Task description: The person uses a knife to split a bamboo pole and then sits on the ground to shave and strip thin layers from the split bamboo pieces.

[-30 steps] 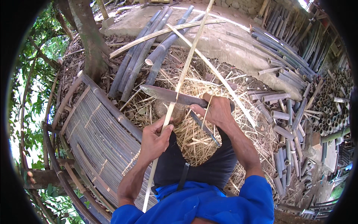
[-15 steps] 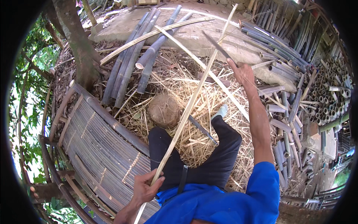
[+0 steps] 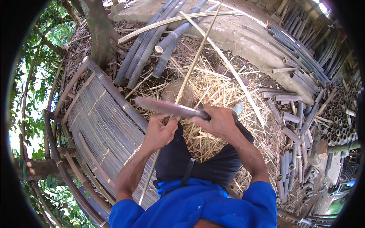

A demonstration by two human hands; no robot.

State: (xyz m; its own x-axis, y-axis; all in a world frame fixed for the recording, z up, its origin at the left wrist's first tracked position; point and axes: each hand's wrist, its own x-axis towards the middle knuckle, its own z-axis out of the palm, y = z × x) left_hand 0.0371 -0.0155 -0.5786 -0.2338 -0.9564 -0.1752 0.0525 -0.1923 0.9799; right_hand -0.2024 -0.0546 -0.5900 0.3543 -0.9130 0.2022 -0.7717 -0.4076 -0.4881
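A long thin bamboo strip [image 3: 192,64] slants from the far middle back past my left side. My left hand [image 3: 161,131] is closed round it in front of my left thigh. My right hand [image 3: 216,121] grips the dark handle of a machete [image 3: 169,109]. The broad blade points left and lies across the strip, just beyond my left fingers; whether its edge bites into the strip I cannot tell. Behind the blade, partly covered by it, is a rounded brown block [image 3: 173,93] on the ground.
A slatted bamboo bench [image 3: 102,114] stands on my left, near a tree trunk [image 3: 97,30]. Dark bamboo poles [image 3: 146,49] and a pale split strip [image 3: 228,62] lie ahead. Bamboo shavings [image 3: 213,91] cover the ground. Cut bamboo lengths [image 3: 338,125] are stacked at the right.
My right hand has swung the machete in from the far right to the strip. My left hand has moved forward along my thigh with the strip. The view has shifted slightly.
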